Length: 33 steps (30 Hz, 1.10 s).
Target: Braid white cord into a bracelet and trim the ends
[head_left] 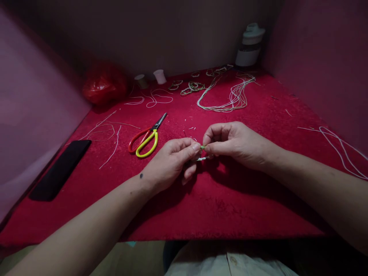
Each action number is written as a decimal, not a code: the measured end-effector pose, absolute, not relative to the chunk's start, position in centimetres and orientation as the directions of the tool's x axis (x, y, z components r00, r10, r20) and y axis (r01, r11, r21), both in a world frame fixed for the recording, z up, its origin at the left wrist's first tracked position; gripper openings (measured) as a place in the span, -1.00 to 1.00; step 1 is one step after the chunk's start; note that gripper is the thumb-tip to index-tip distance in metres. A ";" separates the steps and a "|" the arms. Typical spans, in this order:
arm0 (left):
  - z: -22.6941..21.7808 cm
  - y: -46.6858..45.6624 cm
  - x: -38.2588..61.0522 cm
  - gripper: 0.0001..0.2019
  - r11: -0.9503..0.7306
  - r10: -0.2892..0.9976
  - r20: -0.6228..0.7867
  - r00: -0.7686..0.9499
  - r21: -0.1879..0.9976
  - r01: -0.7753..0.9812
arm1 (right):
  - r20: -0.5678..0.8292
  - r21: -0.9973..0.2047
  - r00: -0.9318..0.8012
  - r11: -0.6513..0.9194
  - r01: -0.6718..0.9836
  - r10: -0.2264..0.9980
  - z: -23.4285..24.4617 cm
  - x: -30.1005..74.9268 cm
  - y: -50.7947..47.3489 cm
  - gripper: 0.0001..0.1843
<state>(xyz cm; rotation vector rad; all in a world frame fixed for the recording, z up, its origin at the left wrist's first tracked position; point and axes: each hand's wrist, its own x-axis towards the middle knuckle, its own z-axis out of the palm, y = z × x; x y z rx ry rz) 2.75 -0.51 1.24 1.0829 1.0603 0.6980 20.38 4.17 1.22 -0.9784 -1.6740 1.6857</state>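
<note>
Between my two hands is a small braided cord bracelet, its green part [202,147] pinched at the fingertips and its white braided part [202,158] hanging just below. My left hand [179,155] grips it between thumb and forefinger, the other fingers curled underneath. From the other side, my right hand [230,143] pinches the green cord with thumb and forefinger. Much of the bracelet is hidden by the fingers. Scissors [146,140] with one red and one yellow handle lie to the left of my left hand, blades pointing away.
A black case [60,170] lies at the left on the red cloth [230,211]. Farther back are a red plastic bag [104,84], thread spools [160,76], finished-looking braided loops [192,88], a cord bundle [221,109] and a bottle [250,46]. Loose cords [339,147] lie at the right.
</note>
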 end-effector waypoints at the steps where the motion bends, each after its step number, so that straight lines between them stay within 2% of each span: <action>1: 1.3 -0.5 2.8 -0.73 0.333 0.875 -0.329 0.356 0.941 0.053 | -0.094 -0.994 -0.577 -0.046 0.098 0.811 1.2 20.3 4.1 -0.94; 9: 1.6 -0.7 3.0 -0.72 0.277 0.905 -0.312 0.291 0.948 0.155 | 0.135 -0.933 -0.577 0.300 0.199 0.805 0.9 20.5 3.5 -0.94; 14: 1.7 -0.8 3.0 -0.78 0.283 0.905 -0.290 0.310 0.957 0.067 | 0.174 -0.923 -0.549 0.330 0.200 0.818 0.9 20.5 3.4 -0.95; 17: 1.6 -0.9 3.2 -0.85 0.241 0.918 -0.258 0.300 0.966 0.096 | 0.154 -0.933 -0.533 0.300 0.198 0.832 1.0 20.3 3.3 -0.92; 19: 1.4 -1.0 3.3 -0.88 0.151 0.949 -0.196 0.246 0.970 0.190 | 0.125 -0.942 -0.531 0.269 0.201 0.838 1.0 20.2 3.3 -0.91; 21: 1.1 -1.2 3.4 -0.91 -0.050 0.984 -0.014 0.175 0.934 0.354 | 0.078 -0.957 -0.532 0.213 0.199 0.843 1.1 20.1 3.2 -0.90; 23: 0.8 -1.3 3.5 -0.92 -0.273 0.962 0.223 0.156 0.803 0.530 | 0.007 -0.977 -0.536 0.120 0.176 0.844 1.1 20.1 3.2 -0.86; 25: 0.7 -1.4 3.4 -0.93 -0.394 0.914 0.358 0.192 0.667 0.632 | -0.058 -0.992 -0.548 0.014 0.128 0.835 1.1 20.1 3.2 -0.81; 27: 0.8 -1.4 3.3 -0.93 -0.393 0.914 0.352 0.202 0.647 0.653 | -0.100 -0.995 -0.558 -0.073 0.071 0.824 0.9 20.2 3.2 -0.77; 33: 0.8 -1.2 3.0 -0.88 -0.187 0.980 0.123 0.158 0.844 0.502 | -0.145 -0.958 -0.571 -0.260 -0.124 0.808 0.1 20.5 3.9 -0.82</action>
